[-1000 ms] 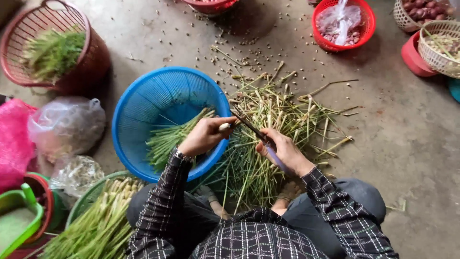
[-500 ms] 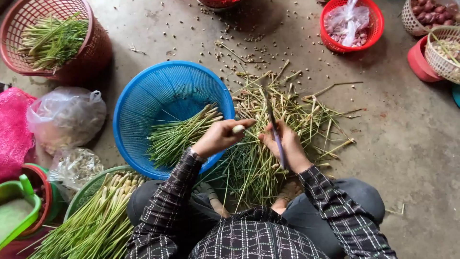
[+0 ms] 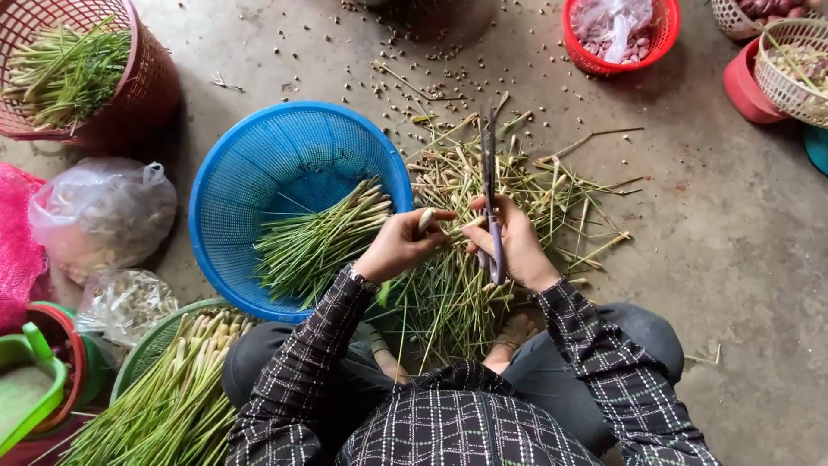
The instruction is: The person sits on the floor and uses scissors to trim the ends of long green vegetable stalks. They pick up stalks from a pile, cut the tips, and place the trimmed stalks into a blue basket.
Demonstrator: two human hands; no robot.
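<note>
My left hand [image 3: 398, 246] pinches a pale green stalk [image 3: 425, 220] by its thick end, just right of the blue basket [image 3: 226, 173]. My right hand [image 3: 516, 242] grips a small knife [image 3: 490, 185] with a purple handle, blade pointing away from me, fingertips close to the stalk. Trimmed green stalks [image 3: 315, 242] lie in the blue basket. A heap of cut stems and peelings [image 3: 483, 198] covers the concrete floor under both hands.
A red basket [image 3: 147, 95] of green stalks stands far left. A green basket [image 3: 142, 354] of untrimmed stalks lies by my left knee. Plastic bags [image 3: 99, 216] sit at left. Red bowl [image 3: 617, 60] and white woven basket [image 3: 789, 82] stand far right.
The knife has turned from slanting across the stalk to pointing straight away from me. Both hands have come closer together over the heap.
</note>
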